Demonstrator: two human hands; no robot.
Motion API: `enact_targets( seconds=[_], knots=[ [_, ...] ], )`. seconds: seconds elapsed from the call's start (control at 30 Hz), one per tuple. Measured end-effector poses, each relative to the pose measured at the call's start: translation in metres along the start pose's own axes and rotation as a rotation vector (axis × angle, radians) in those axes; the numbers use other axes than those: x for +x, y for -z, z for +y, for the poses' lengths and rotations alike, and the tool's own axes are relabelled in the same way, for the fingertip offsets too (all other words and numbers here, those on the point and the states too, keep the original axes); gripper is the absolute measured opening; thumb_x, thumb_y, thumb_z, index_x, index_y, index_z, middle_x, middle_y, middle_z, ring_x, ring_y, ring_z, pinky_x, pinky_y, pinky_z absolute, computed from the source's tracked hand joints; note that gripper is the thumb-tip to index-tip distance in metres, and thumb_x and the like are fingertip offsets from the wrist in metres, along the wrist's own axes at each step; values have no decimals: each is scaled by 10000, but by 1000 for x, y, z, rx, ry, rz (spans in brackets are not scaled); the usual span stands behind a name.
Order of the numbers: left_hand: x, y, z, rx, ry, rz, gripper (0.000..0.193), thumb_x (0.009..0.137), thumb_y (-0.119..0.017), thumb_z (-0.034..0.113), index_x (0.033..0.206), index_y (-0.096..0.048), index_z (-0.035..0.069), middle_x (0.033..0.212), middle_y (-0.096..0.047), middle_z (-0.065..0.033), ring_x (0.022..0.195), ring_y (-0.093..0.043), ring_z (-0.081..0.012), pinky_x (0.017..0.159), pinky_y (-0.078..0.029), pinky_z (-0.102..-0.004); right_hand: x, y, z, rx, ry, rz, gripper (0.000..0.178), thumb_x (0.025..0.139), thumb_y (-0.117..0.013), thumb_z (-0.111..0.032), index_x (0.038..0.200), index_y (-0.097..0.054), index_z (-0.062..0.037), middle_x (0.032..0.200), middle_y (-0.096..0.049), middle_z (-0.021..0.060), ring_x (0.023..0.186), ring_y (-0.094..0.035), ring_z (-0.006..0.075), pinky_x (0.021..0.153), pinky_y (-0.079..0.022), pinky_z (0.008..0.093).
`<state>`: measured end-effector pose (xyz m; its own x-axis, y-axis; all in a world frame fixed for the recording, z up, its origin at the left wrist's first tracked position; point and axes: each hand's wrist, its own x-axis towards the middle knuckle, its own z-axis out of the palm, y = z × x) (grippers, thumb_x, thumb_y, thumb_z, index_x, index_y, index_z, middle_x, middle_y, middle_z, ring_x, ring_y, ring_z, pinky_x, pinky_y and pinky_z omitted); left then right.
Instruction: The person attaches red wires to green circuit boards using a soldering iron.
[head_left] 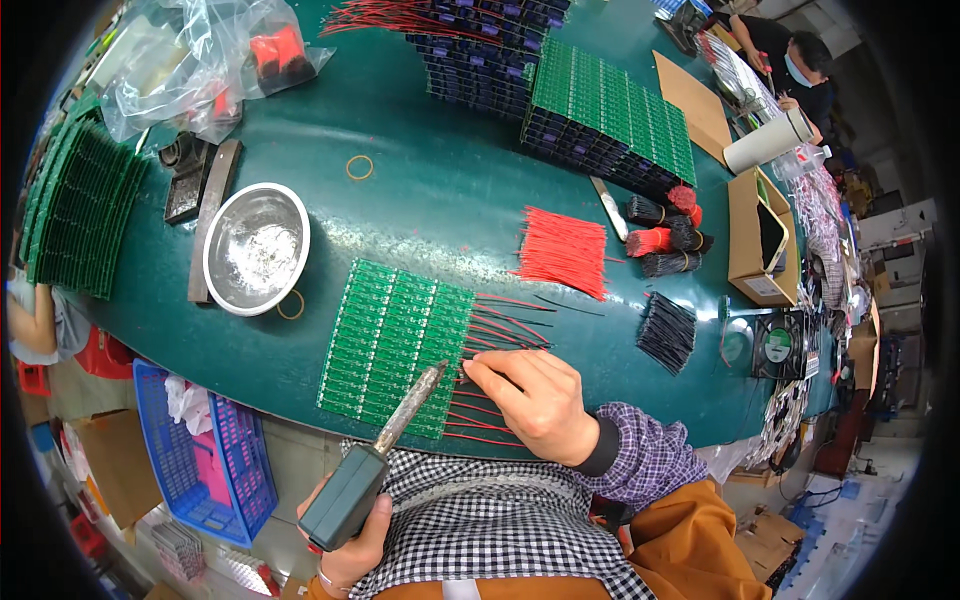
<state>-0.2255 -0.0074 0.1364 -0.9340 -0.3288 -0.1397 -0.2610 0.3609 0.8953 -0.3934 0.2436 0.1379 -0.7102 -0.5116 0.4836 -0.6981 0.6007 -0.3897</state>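
Observation:
My left hand is wrapped round the grey-green handle of a soldering iron, whose tip reaches the right part of a green circuit board panel. The panel lies flat near the table's front edge, with rows of small boards on it. Red and black wires stick out from its right edge. My right hand is closed in a pinch at that edge, close to the iron's tip, on a thin wire mostly hidden by the fingers. Beyond it lie a pile of red wires and a pile of black wires.
A white-rimmed bowl stands left of the panel. Stacked green boards rise at the back, others at far left. Wire bundles, a cardboard box and a fan stand right. A person sits far right.

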Motion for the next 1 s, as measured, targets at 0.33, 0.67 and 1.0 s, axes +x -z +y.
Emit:
enact_targets(
  seconds=[0.33,0.67,1.0],
  knots=[
    [8,2,4,49,-85,-84,264,766,-841,94,977,-753,-38,878,-710,-155,684,-695,-297,617,-536,-382,0,2,-1,-17,5,-29,310,771,-717,-62,1071,-772,-12,986,-749,81,790,-733,204,659,-570,320],
    [9,3,4,92,-118,-113,271,769,-839,101,982,-746,-36,876,-705,-167,679,-690,-304,602,-525,-389,-2,2,-1,-26,15,-45,329,762,-714,-74,1081,-749,1,1033,-734,94,871,-738,217,736,-569,316],
    [-3,9,-13,91,-166,-40,240,775,-823,92,972,-746,-21,820,-659,-162,654,-643,-331,583,-502,-409,1,0,-3,-39,12,-6,300,760,-718,-68,1048,-777,-8,978,-750,83,798,-737,204,665,-572,314]
  ],
)
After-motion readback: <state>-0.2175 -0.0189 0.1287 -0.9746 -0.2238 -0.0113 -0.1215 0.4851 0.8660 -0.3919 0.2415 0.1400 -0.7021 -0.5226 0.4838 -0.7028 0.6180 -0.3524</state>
